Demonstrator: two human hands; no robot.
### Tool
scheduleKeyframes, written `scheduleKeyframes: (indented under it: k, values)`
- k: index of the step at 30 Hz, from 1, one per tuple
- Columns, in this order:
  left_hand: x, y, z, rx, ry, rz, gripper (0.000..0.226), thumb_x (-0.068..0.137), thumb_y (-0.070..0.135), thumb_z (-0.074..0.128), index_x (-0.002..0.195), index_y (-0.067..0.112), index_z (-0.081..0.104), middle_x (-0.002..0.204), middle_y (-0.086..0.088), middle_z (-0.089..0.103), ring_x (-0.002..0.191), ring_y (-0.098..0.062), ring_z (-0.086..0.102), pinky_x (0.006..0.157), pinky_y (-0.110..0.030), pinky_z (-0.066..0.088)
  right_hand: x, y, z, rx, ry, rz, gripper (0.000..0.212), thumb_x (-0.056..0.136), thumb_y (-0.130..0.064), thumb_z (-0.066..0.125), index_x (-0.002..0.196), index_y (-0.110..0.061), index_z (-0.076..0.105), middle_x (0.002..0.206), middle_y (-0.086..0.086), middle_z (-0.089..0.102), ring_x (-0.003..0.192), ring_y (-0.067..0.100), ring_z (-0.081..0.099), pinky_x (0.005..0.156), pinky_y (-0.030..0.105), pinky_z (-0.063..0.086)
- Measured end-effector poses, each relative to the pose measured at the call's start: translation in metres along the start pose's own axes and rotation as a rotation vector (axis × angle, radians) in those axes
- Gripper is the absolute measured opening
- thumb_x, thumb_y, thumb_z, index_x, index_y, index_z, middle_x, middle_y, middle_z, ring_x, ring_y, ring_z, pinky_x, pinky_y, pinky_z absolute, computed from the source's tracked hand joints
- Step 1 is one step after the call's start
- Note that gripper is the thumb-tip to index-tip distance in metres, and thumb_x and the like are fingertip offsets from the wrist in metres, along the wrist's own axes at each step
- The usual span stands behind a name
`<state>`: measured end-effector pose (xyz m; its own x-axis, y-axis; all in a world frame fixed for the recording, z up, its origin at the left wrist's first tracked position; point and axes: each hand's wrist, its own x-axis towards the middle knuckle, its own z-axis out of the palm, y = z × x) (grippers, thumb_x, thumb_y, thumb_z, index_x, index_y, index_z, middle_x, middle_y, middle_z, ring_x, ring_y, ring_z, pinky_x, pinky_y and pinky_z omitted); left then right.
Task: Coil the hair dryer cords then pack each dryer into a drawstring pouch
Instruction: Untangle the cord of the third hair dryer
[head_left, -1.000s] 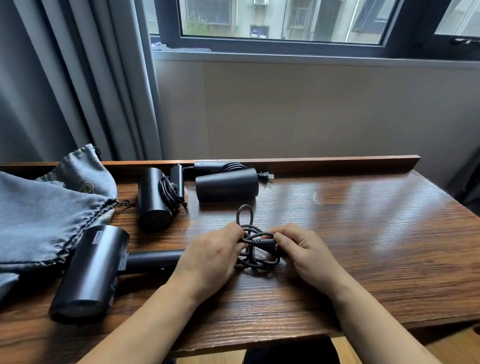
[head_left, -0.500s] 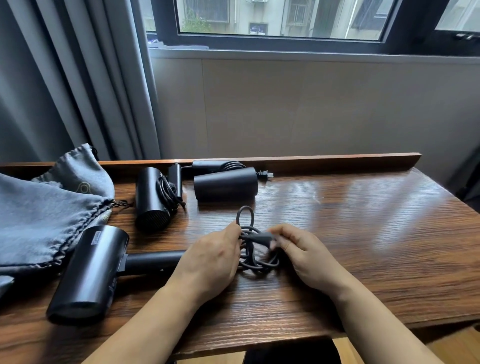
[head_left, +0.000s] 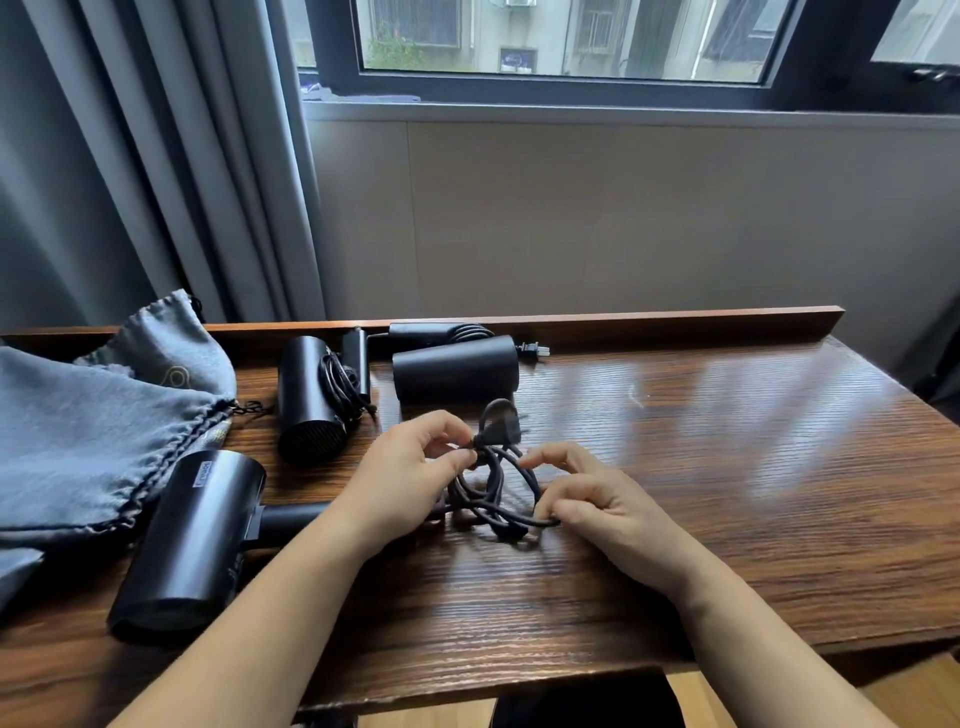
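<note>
**Cord of the third dryer half coiled**

Left hand (head_left: 410, 467) pinches the cord (head_left: 498, 488) near its plug (head_left: 501, 428); right hand (head_left: 587, 499) nips a lower loop. The bundle rests on the table (head_left: 727, 467) beside the near dryer (head_left: 192, 540). Next, probably tucking the plug end. The dryer's small label is unreadable; the pouches (head_left: 88, 436) lie left.

Both hands pinch a loose black cord (head_left: 498, 483) above the table (head_left: 727, 467): left hand (head_left: 410, 467) near the plug (head_left: 501, 427), right hand (head_left: 597, 499) on the near loop.
</note>
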<state>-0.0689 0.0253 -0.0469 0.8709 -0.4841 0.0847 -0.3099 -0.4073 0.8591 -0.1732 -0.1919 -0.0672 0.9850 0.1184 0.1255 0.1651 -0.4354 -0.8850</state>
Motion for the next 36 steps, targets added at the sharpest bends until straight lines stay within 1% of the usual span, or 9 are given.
scheduleKeyframes:
  k: [3,7,10,14,19,22,25,30,36]
  values:
    - [-0.001,0.004,-0.005,-0.116,-0.053,0.009,0.013,0.089,0.014,0.071,0.088,0.026,0.07,0.095,0.006,0.074,0.087,-0.007,0.067,0.082,-0.034,0.053,0.007,-0.008,0.007,0.105,0.162,0.011,0.024,0.081,-0.047,0.062,0.094,-0.028,0.068,0.121,-0.012,0.06,0.116,0.008,0.058,0.096,0.028,0.042]
    - [-0.003,0.009,-0.003,-0.187,-0.072,0.101,0.02,0.088,-0.002,0.067,0.088,0.018,0.069,0.118,0.004,0.067,0.108,-0.007,0.067,0.097,-0.032,0.054,0.018,-0.024,0.01,0.086,0.173,-0.065,0.078,0.067,-0.05,0.077,0.137,-0.053,0.042,0.149,-0.015,0.039,0.139,0.0,0.038,0.109,0.026,0.04]
    - [-0.001,0.008,0.001,-0.196,-0.038,0.131,0.025,0.085,-0.004,0.067,0.087,0.021,0.068,0.118,0.0,0.066,0.112,-0.013,0.066,0.101,-0.036,0.053,0.022,-0.034,0.014,-0.103,0.262,-0.117,0.047,0.074,-0.057,0.07,0.119,-0.048,0.062,0.149,-0.016,0.036,0.14,0.002,0.036,0.113,0.036,0.039]
    - [0.001,0.006,0.006,-0.238,-0.046,0.066,0.022,0.086,-0.002,0.068,0.085,0.02,0.068,0.113,0.002,0.069,0.107,-0.008,0.068,0.103,-0.038,0.051,0.021,-0.033,0.009,-0.004,0.323,-0.08,0.015,0.085,-0.048,0.073,0.097,-0.041,0.075,0.141,-0.018,0.047,0.132,-0.002,0.046,0.106,0.034,0.048]
    - [0.008,0.003,0.009,-0.135,-0.003,0.018,0.024,0.085,0.009,0.073,0.089,0.031,0.062,0.103,0.003,0.071,0.101,-0.013,0.068,0.097,-0.048,0.053,0.01,-0.023,0.004,-0.161,0.386,-0.034,0.017,0.089,-0.031,0.072,0.106,-0.032,0.075,0.131,-0.012,0.059,0.121,0.003,0.056,0.099,0.026,0.048]
    - [0.011,0.003,0.01,-0.11,-0.017,-0.105,0.034,0.085,0.021,0.075,0.107,0.039,0.056,0.099,0.001,0.074,0.092,-0.018,0.071,0.086,-0.042,0.058,0.002,-0.024,0.009,0.146,0.438,-0.041,0.019,0.091,-0.021,0.067,0.109,-0.023,0.074,0.102,0.0,0.075,0.096,0.017,0.071,0.084,0.031,0.055]
    - [0.013,0.009,0.011,-0.139,-0.076,-0.173,0.021,0.09,0.015,0.07,0.11,0.019,0.066,0.091,-0.005,0.077,0.088,-0.024,0.073,0.079,-0.038,0.061,-0.005,-0.026,0.012,0.327,0.399,-0.026,0.019,0.096,-0.009,0.059,0.112,-0.011,0.07,0.1,0.008,0.076,0.093,0.024,0.073,0.085,0.035,0.058]
    - [0.011,0.007,0.015,-0.186,-0.09,-0.135,0.01,0.093,0.008,0.063,0.094,0.007,0.073,0.087,-0.008,0.077,0.08,-0.025,0.073,0.077,-0.04,0.061,-0.011,-0.028,0.015,-0.274,0.507,-0.098,0.016,0.095,-0.019,0.063,0.106,-0.028,0.071,0.085,-0.012,0.073,0.082,0.004,0.069,0.071,0.014,0.049]
    - [0.007,0.007,0.017,-0.199,-0.166,-0.068,0.013,0.096,0.004,0.059,0.1,0.003,0.071,0.091,-0.015,0.075,0.073,-0.015,0.07,0.068,-0.027,0.057,0.006,-0.03,0.027,-0.788,0.45,-0.222,0.017,0.095,-0.03,0.061,0.109,-0.021,0.066,0.088,-0.008,0.063,0.074,0.011,0.059,0.067,0.023,0.043]
